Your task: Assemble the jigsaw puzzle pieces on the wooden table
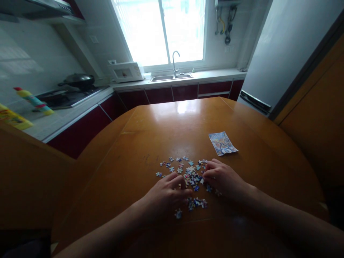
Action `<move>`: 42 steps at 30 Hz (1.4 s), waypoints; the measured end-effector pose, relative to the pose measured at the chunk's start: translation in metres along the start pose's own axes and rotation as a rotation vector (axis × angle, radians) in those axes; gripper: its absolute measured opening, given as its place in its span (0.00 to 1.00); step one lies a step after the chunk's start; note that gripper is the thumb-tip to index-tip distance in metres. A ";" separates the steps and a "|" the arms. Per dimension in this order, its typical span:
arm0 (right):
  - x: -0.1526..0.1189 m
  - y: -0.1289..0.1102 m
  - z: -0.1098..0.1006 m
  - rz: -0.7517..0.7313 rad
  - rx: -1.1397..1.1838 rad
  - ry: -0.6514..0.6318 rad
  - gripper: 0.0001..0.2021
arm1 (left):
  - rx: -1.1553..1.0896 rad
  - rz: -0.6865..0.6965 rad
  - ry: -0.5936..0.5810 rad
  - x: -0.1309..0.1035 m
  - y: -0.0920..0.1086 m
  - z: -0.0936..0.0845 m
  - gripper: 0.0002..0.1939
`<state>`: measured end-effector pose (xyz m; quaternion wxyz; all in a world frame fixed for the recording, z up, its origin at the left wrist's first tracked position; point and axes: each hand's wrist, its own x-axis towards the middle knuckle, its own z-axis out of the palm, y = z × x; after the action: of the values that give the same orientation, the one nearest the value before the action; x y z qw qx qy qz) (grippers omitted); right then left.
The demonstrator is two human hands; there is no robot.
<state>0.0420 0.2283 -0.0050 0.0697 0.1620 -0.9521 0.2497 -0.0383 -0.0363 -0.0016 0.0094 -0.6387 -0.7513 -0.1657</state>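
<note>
Loose jigsaw puzzle pieces (191, 172) form a small heap on the wooden table, with more scattered around its far and left sides. My left hand (168, 190) hovers or rests at the heap's near left, its fingers bent and the thumb side apart; I see nothing gripped in it. At the heap's right edge, my right hand (221, 176) has its fingers curled together among the pieces, and its fingertips are partly hidden. Close to me, a short joined strip of pieces (197, 203) lies right of my left hand. A single puzzle piece (178, 214) sits below that hand.
A printed picture sheet (222, 143) lies beyond my right hand on the table (172, 132). Past the table are a counter with a sink (170, 77), a white microwave (126, 72), a stove with a black pan (79, 80), and a refrigerator (285, 50) at right.
</note>
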 end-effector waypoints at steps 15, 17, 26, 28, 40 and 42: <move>-0.007 -0.011 0.006 -0.008 0.196 -0.148 0.05 | -0.066 -0.060 0.069 0.003 0.001 0.003 0.08; -0.005 -0.012 0.009 0.000 0.181 -0.080 0.04 | -0.060 -0.073 0.099 0.004 -0.002 0.005 0.10; -0.004 -0.015 0.017 -0.067 -0.078 0.052 0.10 | 0.101 -0.170 0.145 0.004 -0.008 0.008 0.08; -0.004 -0.014 0.017 -0.058 -0.036 0.063 0.09 | 0.103 -0.175 0.196 0.004 -0.009 0.008 0.07; 0.019 0.000 0.025 -0.076 -0.188 0.054 0.13 | 0.253 -0.281 0.175 0.008 -0.020 0.010 0.12; 0.019 0.002 0.026 -0.074 -0.162 0.077 0.11 | 0.232 -0.303 0.207 0.008 -0.020 0.010 0.09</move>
<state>0.0221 0.2121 -0.0249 0.1284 0.1814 -0.9591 0.1753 -0.0575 -0.0288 -0.0141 0.1349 -0.4925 -0.8479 -0.1427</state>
